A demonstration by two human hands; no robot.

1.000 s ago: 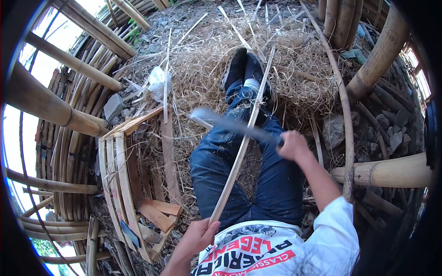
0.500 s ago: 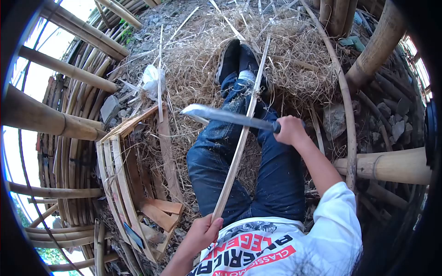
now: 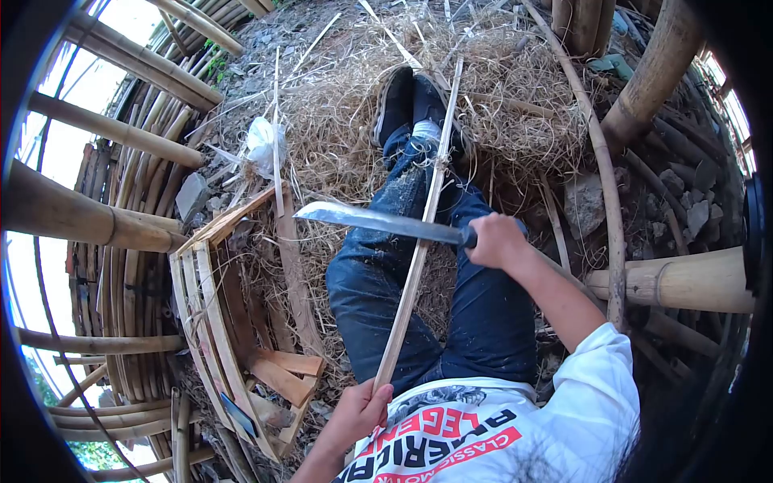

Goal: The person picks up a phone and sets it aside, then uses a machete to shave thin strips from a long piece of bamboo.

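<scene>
A long bamboo strip (image 3: 409, 299) runs from my waist, between my legs, up to my shoes. My left hand (image 3: 362, 409) is closed around its near end, close to my shirt. In my right hand (image 3: 497, 241) is the dark handle of a machete (image 3: 378, 220), fingers wrapped round it. Its long blade lies crosswise at the strip, about the level of my knees, with the tip pointing left. Whether the edge bites into the strip cannot be made out. Pale dust and small shavings dot my jeans (image 3: 366, 298).
Curly bamboo shavings (image 3: 515, 137) cover the ground around my feet. A broken wooden crate (image 3: 211, 298) stands at my left, with a phone-like dark object (image 3: 237, 413) on its slat. Thick bamboo poles (image 3: 680, 279) rise on both sides. A white plastic bag (image 3: 264, 146) lies beyond the crate.
The machete has moved down along the strip toward me and slightly left, with my right hand. My left hand keeps its grip on the strip's near end.
</scene>
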